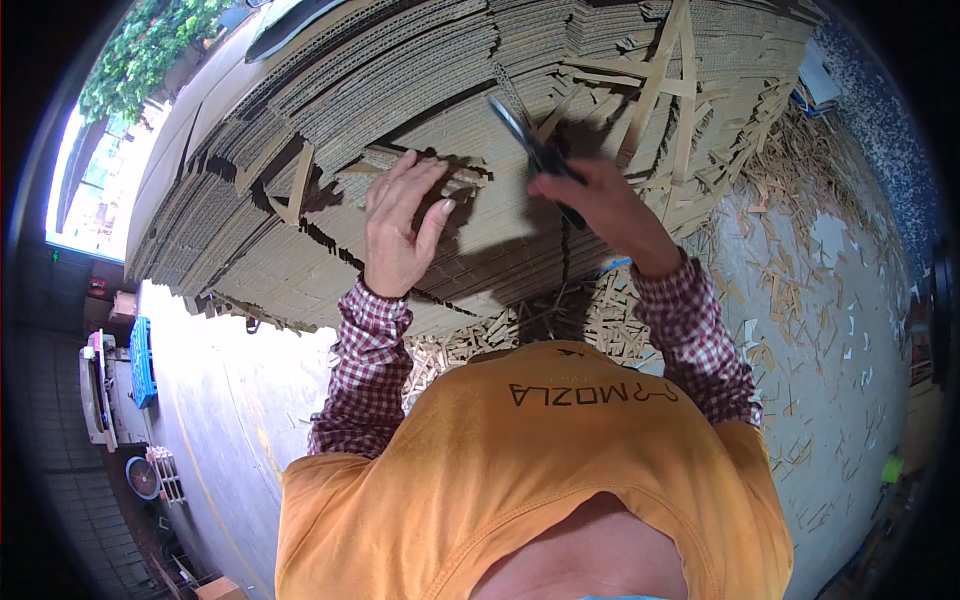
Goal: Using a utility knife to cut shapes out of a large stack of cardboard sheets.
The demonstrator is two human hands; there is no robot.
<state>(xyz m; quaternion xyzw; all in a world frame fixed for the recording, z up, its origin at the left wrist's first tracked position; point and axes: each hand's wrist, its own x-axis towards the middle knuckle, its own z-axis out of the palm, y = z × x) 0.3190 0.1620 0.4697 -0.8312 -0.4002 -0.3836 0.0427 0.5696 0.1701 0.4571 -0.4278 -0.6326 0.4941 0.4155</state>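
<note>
Brown cardboard makes up the big stack (370, 125) that spreads beyond and beneath both hands, its many layers showing as ridged edges past the fingertips. The left hand (400, 228) is over the stack's near face, palm down, with fingers lightly bent and the thumb held well apart from them; it grips nothing that shows, and whether its fingertips touch the card cannot be told. Just beyond those fingers, torn edges stick out, and to the left of the hand a loose bent strip (292, 190) juts from the layers.

The right hand (610, 205) is closed round the dark handle of a tool (548, 158), whose pale metal end points away from that hand and to its left, over the card; the tool's exact kind is hard to make out. Beyond the right hand, long narrow strips (685, 120) cross one another and hang off the stack.

Checked sleeves (375, 345) cover both forearms, and an orange shirt (540, 450) fills the space nearer than the hands. Right of the right hand, scraps (780, 290) litter the grey floor (840, 350). Far to the left of the left hand are a blue crate (143, 360) and, nearer the body, a wheel (142, 478).
</note>
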